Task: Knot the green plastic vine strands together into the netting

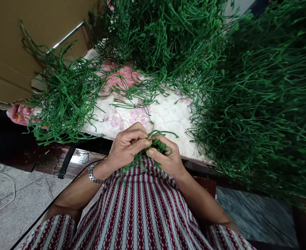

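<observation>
Close to my body, my left hand [127,147] and my right hand [170,158] are nearly touching. Between them is a small tangle of thin green stems [158,146], which look like artificial plant stems. My left thumb and forefinger pinch the upper part of it. The right thumb and forefinger close on it from the other side. Some strands droop below the left hand over the striped clothing, and one curls out above the right. A few loose stems [124,103] lie on the floral cloth [168,109] just beyond my hands.
Green stems form a left heap [66,97], a back heap [163,38] and a large right heap [267,104]. A metal bar [68,36] stands by a cardboard box [7,45] at back left. A black cable [56,198] runs past my left arm.
</observation>
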